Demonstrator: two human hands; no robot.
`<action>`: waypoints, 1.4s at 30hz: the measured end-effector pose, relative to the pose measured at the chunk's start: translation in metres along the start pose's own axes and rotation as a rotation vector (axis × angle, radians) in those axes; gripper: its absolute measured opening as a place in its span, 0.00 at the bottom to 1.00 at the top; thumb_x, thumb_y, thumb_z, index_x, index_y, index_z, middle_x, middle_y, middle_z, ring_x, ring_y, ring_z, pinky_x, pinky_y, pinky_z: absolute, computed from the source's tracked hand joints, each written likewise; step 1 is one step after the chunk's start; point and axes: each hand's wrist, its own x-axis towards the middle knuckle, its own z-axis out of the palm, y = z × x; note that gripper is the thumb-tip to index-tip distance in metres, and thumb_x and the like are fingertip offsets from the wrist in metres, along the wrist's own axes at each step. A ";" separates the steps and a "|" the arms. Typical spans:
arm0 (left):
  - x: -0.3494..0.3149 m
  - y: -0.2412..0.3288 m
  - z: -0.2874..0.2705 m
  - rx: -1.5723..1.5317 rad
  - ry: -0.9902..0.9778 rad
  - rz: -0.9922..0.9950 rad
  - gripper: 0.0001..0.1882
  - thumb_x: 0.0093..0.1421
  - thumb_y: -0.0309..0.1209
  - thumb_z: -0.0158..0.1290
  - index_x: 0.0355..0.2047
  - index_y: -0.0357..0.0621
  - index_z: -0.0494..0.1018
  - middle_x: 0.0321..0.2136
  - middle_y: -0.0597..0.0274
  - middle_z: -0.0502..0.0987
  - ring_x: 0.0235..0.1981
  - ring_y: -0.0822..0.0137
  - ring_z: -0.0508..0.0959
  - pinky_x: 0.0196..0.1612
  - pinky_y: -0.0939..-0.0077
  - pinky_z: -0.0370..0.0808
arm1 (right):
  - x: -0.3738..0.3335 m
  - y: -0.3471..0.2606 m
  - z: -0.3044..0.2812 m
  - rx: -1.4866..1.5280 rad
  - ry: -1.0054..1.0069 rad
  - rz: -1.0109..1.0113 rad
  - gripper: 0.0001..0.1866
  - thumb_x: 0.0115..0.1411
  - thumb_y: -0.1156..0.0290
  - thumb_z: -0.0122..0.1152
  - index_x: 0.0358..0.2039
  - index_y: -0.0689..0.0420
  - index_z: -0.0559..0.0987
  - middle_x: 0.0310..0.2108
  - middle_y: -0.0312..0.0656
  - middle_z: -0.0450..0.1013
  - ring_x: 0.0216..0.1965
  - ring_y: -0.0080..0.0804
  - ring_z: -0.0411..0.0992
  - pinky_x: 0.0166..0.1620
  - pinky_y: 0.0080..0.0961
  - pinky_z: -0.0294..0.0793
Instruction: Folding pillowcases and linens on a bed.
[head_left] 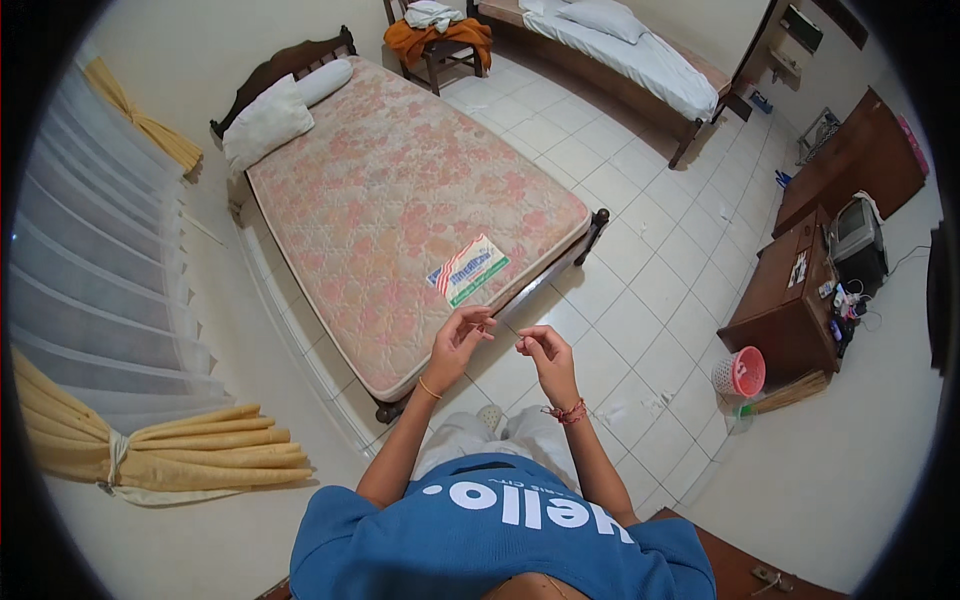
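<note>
My left hand (458,347) is raised in the air at the foot of the bed, its fingers loosely bent and apart. Close by on the right, my right hand (547,356) hovers over the floor tiles, fingers curled loosely near the thumb. No object shows in either hand, and the two do not touch. Just beyond my left hand lies the bare mattress (390,190), quilted with a faded pink floral pattern, a printed label (468,270) near its foot corner. At its head rest a white pillow (270,125) and a white bolster (325,82).
A dark bedpost (594,236) stands at the mattress's right corner. Left are sheer curtains (110,240) with tied yellow drapes (215,445). Right are a brown cabinet (785,300), an old television (857,240) and a pink basket (740,372). A second bed (640,60) and cloth-draped chair (437,45) stand farther back.
</note>
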 end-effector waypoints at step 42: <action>-0.137 0.059 -0.300 0.109 0.123 -0.197 0.19 0.57 0.22 0.38 0.51 0.41 0.59 0.39 0.58 0.70 0.36 0.73 0.71 0.44 0.79 0.68 | -0.059 0.124 0.217 -0.251 0.458 0.057 0.08 0.52 0.77 0.48 0.34 0.60 0.72 0.33 0.40 0.65 0.27 0.24 0.68 0.31 0.19 0.71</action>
